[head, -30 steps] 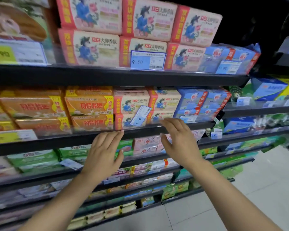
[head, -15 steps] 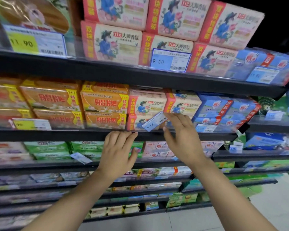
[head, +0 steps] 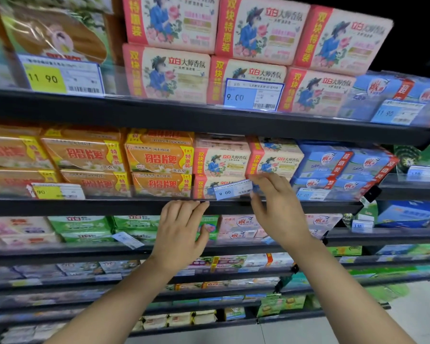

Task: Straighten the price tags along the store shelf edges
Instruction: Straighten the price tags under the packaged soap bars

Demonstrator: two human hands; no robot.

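Left hand (head: 181,234) at 6 o'clock, fingers together, tips resting on the black shelf edge (head: 85,207). Blue 9.00 price tag (head: 232,189) just above at center, slightly tilted, right end up. Right hand (head: 274,207) at 3 o'clock of tag, fingertips pinching its right end. Risk: pulling too hard pops tag out of the rail.

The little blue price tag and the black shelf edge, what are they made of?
The price tag looks like thin printed paper or card, matte, bending slightly where the right hand pinches it. The shelf edge seems painted metal, dark and smooth, though hard plastic is possible. A clear strip above it looks like glossy plastic, catching glare.
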